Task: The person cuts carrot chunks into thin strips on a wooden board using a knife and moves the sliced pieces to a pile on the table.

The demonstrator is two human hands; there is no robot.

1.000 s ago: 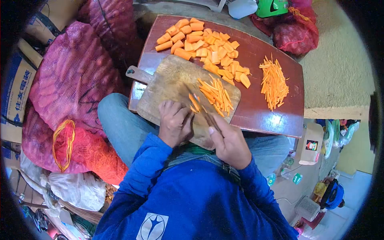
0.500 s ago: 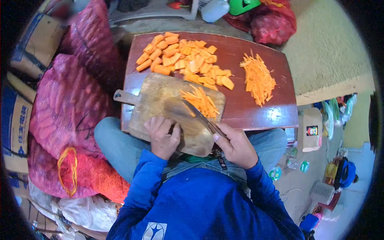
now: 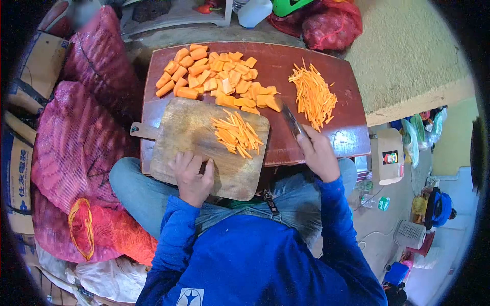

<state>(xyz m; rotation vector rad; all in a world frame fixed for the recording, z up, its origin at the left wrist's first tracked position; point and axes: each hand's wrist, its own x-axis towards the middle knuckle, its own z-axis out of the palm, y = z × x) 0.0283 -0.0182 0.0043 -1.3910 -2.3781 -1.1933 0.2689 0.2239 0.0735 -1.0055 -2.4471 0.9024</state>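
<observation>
My left hand (image 3: 192, 176) rests on the near edge of a wooden cutting board (image 3: 189, 135), fingers curled over it. A small heap of carrot sticks (image 3: 237, 133) lies on the board's right part. My right hand (image 3: 319, 153) is shut on a knife (image 3: 292, 121), held off the board to the right, its blade over the dark red table (image 3: 342, 135). On the table's far side lies a spread of thick carrot chunks (image 3: 217, 76). A larger pile of cut carrot sticks (image 3: 312, 96) sits at the table's right, just beyond the knife tip.
Large red mesh sacks (image 3: 76, 143) crowd the left side, with cardboard boxes (image 3: 20, 168) behind them. More red mesh bags (image 3: 329, 25) and a white jug (image 3: 254, 11) stand past the table. A beige carton (image 3: 390, 155) and clutter lie on the floor at right.
My right hand has swung the knife off the cutting board to the right, over the table. My left hand slid back to the board's near edge. The carrot sticks stay heaped on the board.
</observation>
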